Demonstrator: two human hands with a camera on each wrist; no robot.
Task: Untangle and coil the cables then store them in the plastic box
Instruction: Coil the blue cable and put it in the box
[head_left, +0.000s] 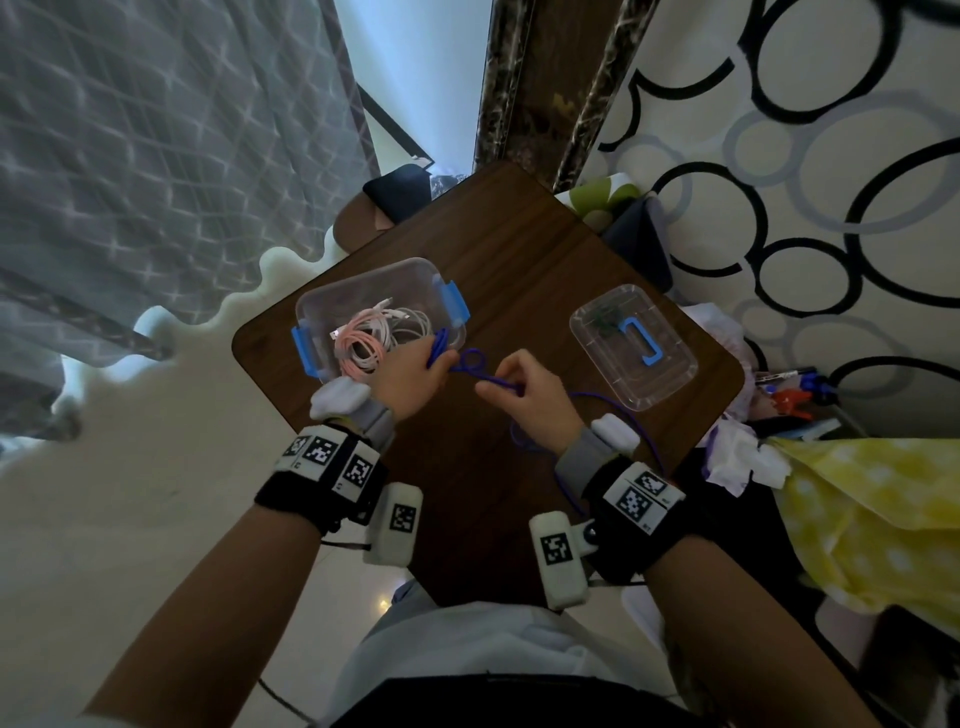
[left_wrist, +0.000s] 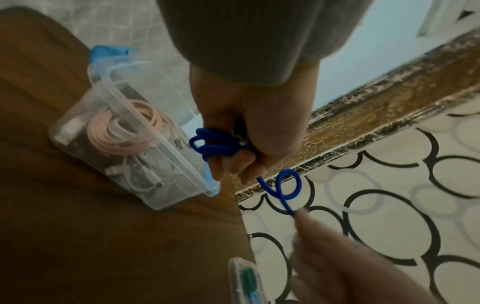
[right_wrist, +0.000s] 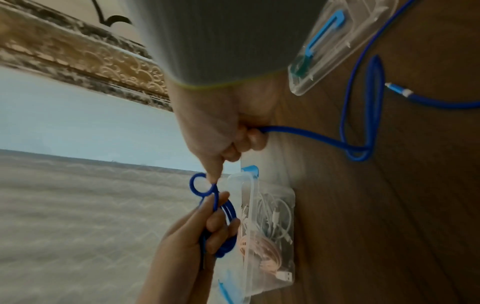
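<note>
A blue braided cable (head_left: 470, 364) runs between both hands above the brown table (head_left: 519, 270). My left hand (head_left: 410, 379) grips a few coiled loops of it (left_wrist: 210, 145) beside the clear plastic box (head_left: 363, 291). A small twisted loop (left_wrist: 287, 186) hangs between the hands. My right hand (head_left: 530, 400) pinches the cable (right_wrist: 298, 132) just past that loop. The rest of the cable trails loose over the table (right_wrist: 363, 115), its plug (right_wrist: 397, 91) lying there. Inside the box lie coiled pink cables (head_left: 358, 345) and white cables (head_left: 410, 322).
The box's clear lid (head_left: 631, 345) with a blue handle lies flat at the table's right. Clutter, a yellow dotted cloth (head_left: 857, 519) and tissues sit off the right edge. A patterned wall stands to the right, pale floor to the left.
</note>
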